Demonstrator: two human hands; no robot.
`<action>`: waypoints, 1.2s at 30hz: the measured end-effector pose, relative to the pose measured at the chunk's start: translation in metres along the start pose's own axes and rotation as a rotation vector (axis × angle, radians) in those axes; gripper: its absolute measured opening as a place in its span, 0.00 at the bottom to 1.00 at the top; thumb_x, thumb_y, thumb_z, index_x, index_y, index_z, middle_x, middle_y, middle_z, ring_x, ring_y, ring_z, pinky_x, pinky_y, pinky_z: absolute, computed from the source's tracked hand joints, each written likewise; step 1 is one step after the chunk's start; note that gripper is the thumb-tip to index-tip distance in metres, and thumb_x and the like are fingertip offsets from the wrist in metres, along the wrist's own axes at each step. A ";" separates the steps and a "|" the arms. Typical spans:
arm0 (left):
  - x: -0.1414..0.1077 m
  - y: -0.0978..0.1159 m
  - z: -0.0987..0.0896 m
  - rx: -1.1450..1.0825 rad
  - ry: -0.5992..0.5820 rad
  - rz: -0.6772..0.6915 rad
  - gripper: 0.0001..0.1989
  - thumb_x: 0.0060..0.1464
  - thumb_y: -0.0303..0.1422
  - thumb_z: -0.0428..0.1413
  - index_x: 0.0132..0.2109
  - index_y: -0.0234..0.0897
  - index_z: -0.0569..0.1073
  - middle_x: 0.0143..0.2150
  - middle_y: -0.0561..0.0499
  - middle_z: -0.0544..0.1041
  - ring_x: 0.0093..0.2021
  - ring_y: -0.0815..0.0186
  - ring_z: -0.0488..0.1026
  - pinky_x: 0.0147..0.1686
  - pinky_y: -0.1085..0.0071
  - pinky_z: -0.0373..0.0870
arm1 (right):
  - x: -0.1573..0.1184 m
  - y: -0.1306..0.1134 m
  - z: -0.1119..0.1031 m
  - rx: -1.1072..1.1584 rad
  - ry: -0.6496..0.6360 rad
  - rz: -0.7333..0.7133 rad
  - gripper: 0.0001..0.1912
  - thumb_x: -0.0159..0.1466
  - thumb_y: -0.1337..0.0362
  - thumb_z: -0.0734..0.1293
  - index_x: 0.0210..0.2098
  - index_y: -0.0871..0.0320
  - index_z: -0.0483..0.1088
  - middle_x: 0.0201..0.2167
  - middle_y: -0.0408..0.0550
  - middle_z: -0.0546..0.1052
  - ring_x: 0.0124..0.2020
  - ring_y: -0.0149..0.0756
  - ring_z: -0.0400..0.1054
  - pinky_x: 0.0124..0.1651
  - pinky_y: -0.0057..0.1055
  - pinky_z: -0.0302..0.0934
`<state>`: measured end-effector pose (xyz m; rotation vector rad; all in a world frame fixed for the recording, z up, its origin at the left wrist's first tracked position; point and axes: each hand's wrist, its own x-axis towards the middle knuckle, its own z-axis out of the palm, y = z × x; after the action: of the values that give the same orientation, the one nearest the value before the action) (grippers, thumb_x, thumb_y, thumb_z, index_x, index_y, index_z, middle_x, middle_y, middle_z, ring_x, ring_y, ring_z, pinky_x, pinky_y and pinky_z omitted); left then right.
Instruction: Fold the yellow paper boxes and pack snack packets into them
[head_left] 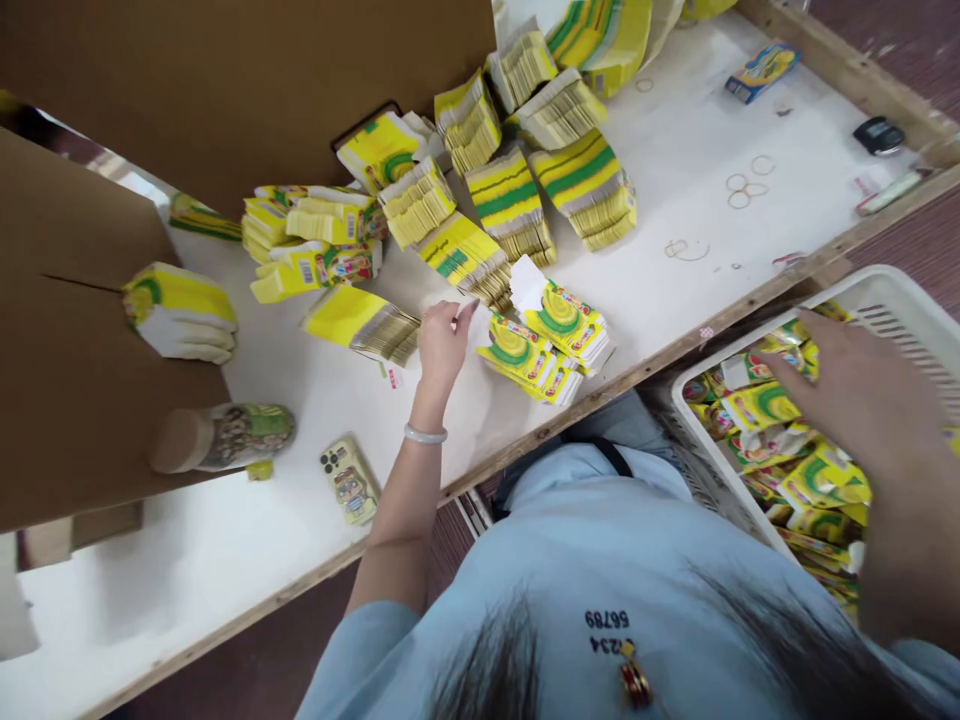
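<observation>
A small pile of yellow cartons (517, 350) with green swirls is located on the white table (675, 170), near its front edge; a white flap is raised at the rear of the pile. The left hand (442, 340) is positioned just left of the pile, with the fingers curled and the thumb extended; whether anything is pinched cannot be determined. A bracelet (425, 435) is worn on the left wrist. A fanned carton stack (337, 310) is placed on the other side of this hand, and further carton bundles (510, 200) are arranged behind it. The right hand (862, 385) is held over the white basket (896, 285), in which many packed cartons (825, 475) are contained; this hand is blurred, and whether a carton is grasped cannot be determined. A phone (351, 485) and a jar (251, 435) lying on its side are situated to the left. Rubber bands (739, 182), a blue box (763, 70) and a black tape measure (877, 135) are distributed toward the far right.
</observation>
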<state>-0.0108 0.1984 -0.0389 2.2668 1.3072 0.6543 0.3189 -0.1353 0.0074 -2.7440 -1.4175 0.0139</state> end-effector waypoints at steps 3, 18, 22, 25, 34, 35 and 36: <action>-0.013 0.012 -0.017 -0.089 0.152 0.113 0.14 0.68 0.38 0.53 0.35 0.37 0.77 0.31 0.50 0.75 0.36 0.64 0.73 0.42 0.69 0.67 | 0.017 -0.076 0.008 0.392 0.197 -0.241 0.33 0.72 0.46 0.59 0.67 0.62 0.64 0.57 0.69 0.75 0.63 0.62 0.68 0.64 0.61 0.63; -0.127 0.095 -0.015 -0.746 -0.096 0.229 0.44 0.59 0.59 0.56 0.75 0.47 0.53 0.77 0.39 0.55 0.75 0.45 0.56 0.72 0.52 0.59 | 0.007 -0.233 0.020 1.170 0.294 -0.482 0.22 0.76 0.54 0.52 0.59 0.52 0.68 0.52 0.56 0.75 0.61 0.49 0.68 0.67 0.52 0.61; -0.142 0.098 0.014 -0.806 -0.203 0.108 0.41 0.64 0.56 0.52 0.76 0.45 0.49 0.76 0.39 0.57 0.75 0.45 0.57 0.72 0.54 0.59 | -0.003 -0.238 0.023 1.199 0.318 -0.290 0.20 0.75 0.52 0.53 0.55 0.50 0.70 0.55 0.56 0.71 0.67 0.51 0.62 0.71 0.56 0.56; -0.146 0.092 0.022 -0.803 -0.225 0.064 0.38 0.64 0.57 0.51 0.72 0.43 0.59 0.69 0.39 0.67 0.71 0.46 0.65 0.69 0.54 0.63 | -0.007 -0.239 0.026 1.295 0.212 -0.204 0.19 0.75 0.52 0.54 0.53 0.51 0.71 0.56 0.56 0.72 0.64 0.50 0.65 0.68 0.53 0.60; -0.157 0.091 0.011 -0.761 -0.203 -0.195 0.25 0.68 0.52 0.49 0.61 0.40 0.70 0.48 0.43 0.81 0.44 0.59 0.79 0.44 0.65 0.76 | -0.023 -0.229 0.034 1.544 -0.127 0.086 0.22 0.67 0.44 0.68 0.50 0.50 0.63 0.38 0.47 0.80 0.34 0.38 0.77 0.41 0.35 0.73; -0.161 0.092 0.011 -0.804 -0.197 -0.213 0.26 0.68 0.52 0.48 0.65 0.42 0.67 0.53 0.43 0.80 0.48 0.59 0.79 0.47 0.64 0.76 | -0.026 -0.227 0.035 1.547 -0.156 0.099 0.23 0.66 0.44 0.69 0.51 0.50 0.62 0.37 0.47 0.80 0.33 0.37 0.77 0.41 0.34 0.73; -0.166 0.093 0.012 -0.853 -0.187 -0.229 0.29 0.69 0.52 0.48 0.69 0.45 0.61 0.58 0.42 0.77 0.52 0.59 0.78 0.50 0.63 0.76 | -0.029 -0.224 0.036 1.546 -0.181 0.091 0.25 0.65 0.44 0.70 0.53 0.50 0.62 0.37 0.47 0.81 0.34 0.37 0.77 0.41 0.34 0.73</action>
<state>-0.0145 0.0088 -0.0241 1.4246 0.9218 0.7157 0.1180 -0.0280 -0.0175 -1.4638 -0.6689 0.9191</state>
